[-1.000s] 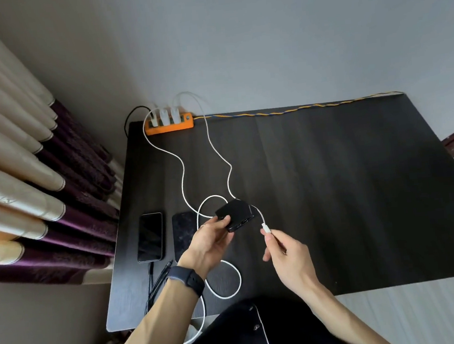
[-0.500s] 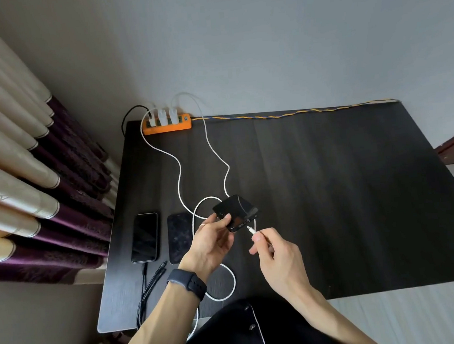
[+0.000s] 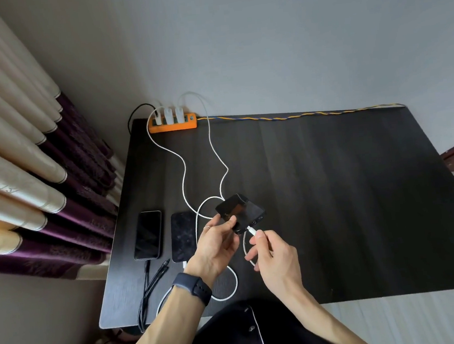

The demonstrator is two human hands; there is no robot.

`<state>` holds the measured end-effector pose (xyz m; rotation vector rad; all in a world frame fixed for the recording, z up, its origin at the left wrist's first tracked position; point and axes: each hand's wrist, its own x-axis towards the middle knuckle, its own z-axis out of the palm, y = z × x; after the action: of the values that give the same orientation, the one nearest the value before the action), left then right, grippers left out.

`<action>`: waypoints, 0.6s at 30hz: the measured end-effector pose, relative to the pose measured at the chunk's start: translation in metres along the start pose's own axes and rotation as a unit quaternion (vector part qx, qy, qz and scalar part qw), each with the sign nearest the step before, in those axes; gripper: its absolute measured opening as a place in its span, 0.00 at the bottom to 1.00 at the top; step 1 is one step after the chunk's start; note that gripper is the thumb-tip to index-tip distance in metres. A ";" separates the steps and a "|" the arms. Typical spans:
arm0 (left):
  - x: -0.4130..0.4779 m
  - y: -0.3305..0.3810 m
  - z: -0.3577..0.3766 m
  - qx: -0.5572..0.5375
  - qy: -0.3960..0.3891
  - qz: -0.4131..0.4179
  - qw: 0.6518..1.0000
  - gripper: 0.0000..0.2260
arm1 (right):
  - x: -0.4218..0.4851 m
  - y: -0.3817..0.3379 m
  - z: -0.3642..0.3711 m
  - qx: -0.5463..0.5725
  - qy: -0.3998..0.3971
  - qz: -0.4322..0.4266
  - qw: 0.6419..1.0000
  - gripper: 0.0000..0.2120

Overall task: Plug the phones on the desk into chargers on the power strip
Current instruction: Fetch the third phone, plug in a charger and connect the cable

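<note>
Looks forward and steeply down from head height above the near edge of the desk (image 3: 331, 190), faces the wall (image 3: 264, 45) behind the desk's far edge, and takes in the whole desktop from close by, with curtains (image 3: 28, 167) left of the desk.

The dark desk (image 3: 333, 203) bears an orange power strip (image 3: 174, 126) at its far-left corner, one phone (image 3: 147, 235) beside a second phone (image 3: 183, 236).

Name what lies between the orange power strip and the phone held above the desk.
Two white cables snaking across the dark desk, shown in the head view.
</note>
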<state>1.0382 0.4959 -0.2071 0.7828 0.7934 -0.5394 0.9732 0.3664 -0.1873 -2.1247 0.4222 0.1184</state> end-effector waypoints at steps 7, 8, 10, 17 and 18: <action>-0.001 0.005 0.005 -0.005 -0.008 0.005 1.000 0.24 | 0.004 -0.007 -0.004 0.027 0.025 0.011 0.999 0.14; -0.001 0.005 0.005 -0.006 -0.009 0.005 1.000 0.25 | 0.005 -0.007 -0.005 0.025 0.028 0.013 0.999 0.14; -0.001 0.005 0.007 -0.008 -0.010 0.008 1.000 0.25 | 0.005 -0.006 -0.006 0.022 0.033 0.020 0.999 0.14; -0.004 -0.001 0.014 0.011 0.004 0.068 0.998 0.25 | 0.007 -0.005 -0.006 -0.022 0.036 0.042 0.998 0.15; -0.004 -0.002 0.015 0.014 0.005 0.076 0.997 0.26 | 0.007 -0.006 -0.005 -0.027 0.037 0.043 0.998 0.16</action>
<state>1.0412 0.4834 -0.1978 0.8648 0.7292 -0.4113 0.9814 0.3632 -0.1813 -2.1703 0.5608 0.1012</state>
